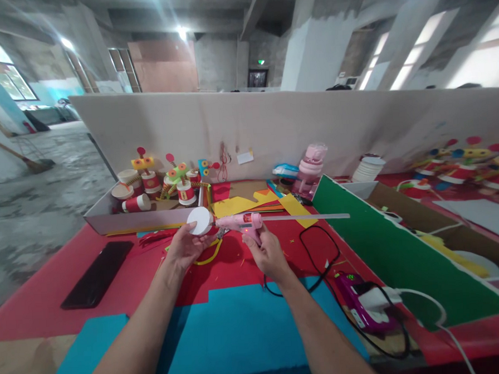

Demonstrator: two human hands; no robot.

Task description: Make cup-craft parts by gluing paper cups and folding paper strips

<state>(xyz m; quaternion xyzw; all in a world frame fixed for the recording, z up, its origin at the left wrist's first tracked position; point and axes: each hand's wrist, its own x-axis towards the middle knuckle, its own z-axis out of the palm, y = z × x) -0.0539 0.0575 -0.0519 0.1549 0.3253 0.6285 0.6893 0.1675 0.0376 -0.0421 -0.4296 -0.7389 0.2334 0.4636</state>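
My left hand [187, 247] is closed on a paper cup [200, 221], whose round white end faces me; most of its side is hidden. In my right hand [270, 254] is a pink hot glue gun [238, 223], gripped by its handle, with its nozzle pointing left against or very close to the cup. A long translucent glue stick [313, 217] sticks out of the gun's back. Below my left hand, a yellow strip [209, 256] lies curved on the red table covering [233, 271].
On the left are a black phone [97, 275] and a box [130, 221] of cup figures. A green-sided box [386, 247] stands right, beside a purple power strip [362, 304] with cables. Blue sheets [244, 332] lie in front; a pink bottle [311, 170] stands behind.
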